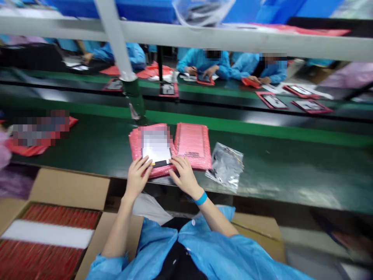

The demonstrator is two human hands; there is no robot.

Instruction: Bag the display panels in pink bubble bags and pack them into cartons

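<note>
A flat display panel [156, 149] with a pale face and a dark strip along its near edge lies on pink bubble-wrap bags [135, 146]. My left hand [138, 173] rests at its near left corner, fingers stretched out and touching it. At the near right corner is my right hand [185, 175], fingers spread, with a blue band on the wrist. Both hands look open, although the undersides of the fingers are hidden. Just right of the panel, another pink bubble-wrap bag [192, 142] lies flat with something rectangular inside. Beyond it sits a silvery plastic bag [225, 165] with dark contents.
A cardboard box [70, 188] of tightly packed red items stands low on the left. A white post [112, 39] rises behind the dark green bench [285, 167]. Red wrapping [43, 147] lies far left. Across the line, several co-workers in blue handle red-edged panels.
</note>
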